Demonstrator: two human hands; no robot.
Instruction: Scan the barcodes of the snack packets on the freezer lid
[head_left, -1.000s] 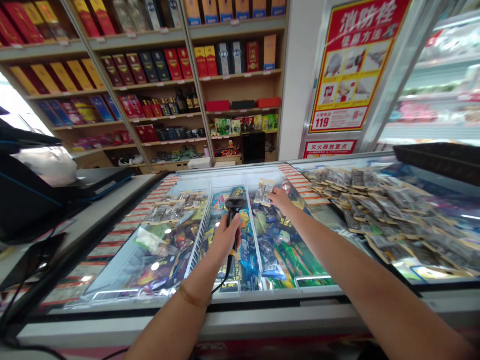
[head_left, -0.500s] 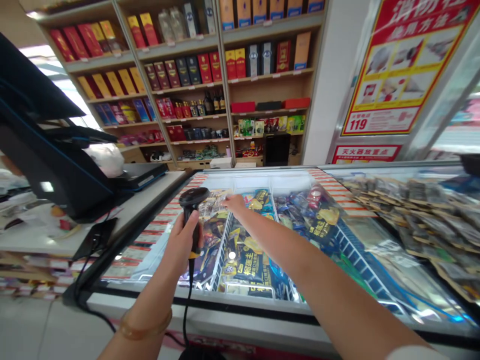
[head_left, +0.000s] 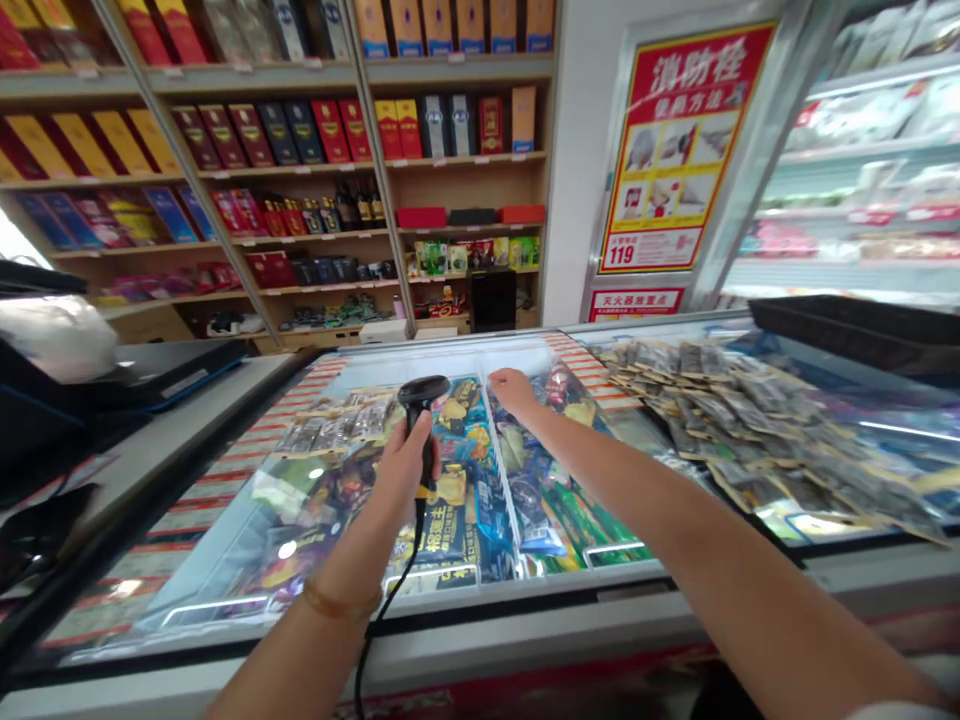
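My left hand [head_left: 409,455] is wrapped round the handle of a black barcode scanner [head_left: 424,390], held upright above the glass top of a chest freezer. The scanner's cord hangs down past my wrist. My right hand [head_left: 514,390] is over the middle of the glass, its fingers curled together and nothing showing in them. To the left of the scanner, several small flat packets [head_left: 337,425] lie on the glass. A larger heap of similar packets [head_left: 720,400] is spread over the glass to the right of my right arm.
Bagged frozen goods [head_left: 450,520] lie in baskets under the freezer glass [head_left: 195,560]. A black tray [head_left: 862,330] stands at the far right. At the left is a counter [head_left: 202,410] with dark equipment. Shelves of boxes and bottles [head_left: 360,210] line the back.
My view has turned to the right. My right hand has come away from the small packets at the left and moved right across the glass. The scanner stays in my left hand.
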